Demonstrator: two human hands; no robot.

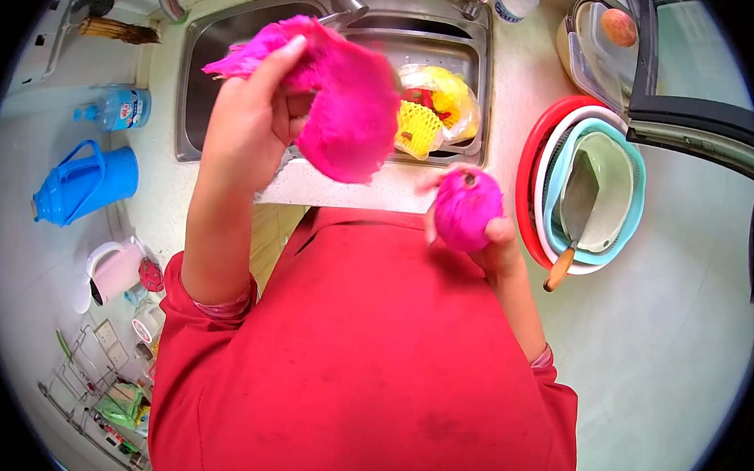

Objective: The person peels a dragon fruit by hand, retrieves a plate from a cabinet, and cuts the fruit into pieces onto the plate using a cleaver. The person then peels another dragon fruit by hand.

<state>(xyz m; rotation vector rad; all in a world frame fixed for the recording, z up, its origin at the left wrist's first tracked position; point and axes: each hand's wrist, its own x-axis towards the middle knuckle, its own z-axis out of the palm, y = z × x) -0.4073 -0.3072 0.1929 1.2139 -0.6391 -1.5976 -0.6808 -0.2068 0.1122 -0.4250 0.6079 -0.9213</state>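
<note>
My left hand (258, 117) is raised over the sink's front left, its fingers closed on a broad sheet of bright pink dragon fruit peel (353, 108). The peel hangs to the right of the fingers, slightly blurred. Lower and to the right, my right hand (501, 245) grips a round, peeled magenta dragon fruit (468, 210) with a small dark spot at its top. It is held in front of the red garment (364, 344), near the counter edge. Behind the peel, a clear bag with a yellow foam net (419, 129) and red pieces lies in the sink (488, 51).
At right stand nested basins (531, 175) and a colander, with a wooden-handled knife (579, 194) across them. Lidded containers (575, 42) and a round fruit (618, 27) are behind. At left are a water bottle (123, 110), blue thermos (89, 185) and pink kettle (115, 270).
</note>
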